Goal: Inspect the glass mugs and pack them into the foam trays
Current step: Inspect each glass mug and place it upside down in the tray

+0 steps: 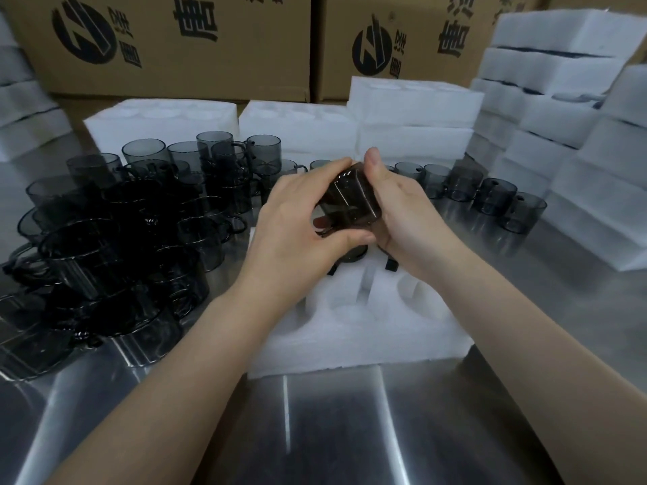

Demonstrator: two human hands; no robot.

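Mug (350, 201), dark smoked glass, sits tilted between the curled fingers (325, 168) of both hands. The left hand (297, 211) wraps one side and the right hand (402, 211) the other, just above the far end of a foam tray (350, 337). By the look of it, this is the inspection step, with packing to follow. Dark shapes show in the tray's far pockets under the hands, likely mugs already seated; the near pockets stand white and unfilled. Much is left: loose mugs (105, 222) crowd the worktop (315, 414) to the left, some stacked, and a row (490, 194) more lines the right rear. Room is tight sideways, with glass just beside the tray's left edge and foam stacks (560, 169) rising to the right. Bare steel toward the person is the open side. Boxes (175, 47) wall off the back.
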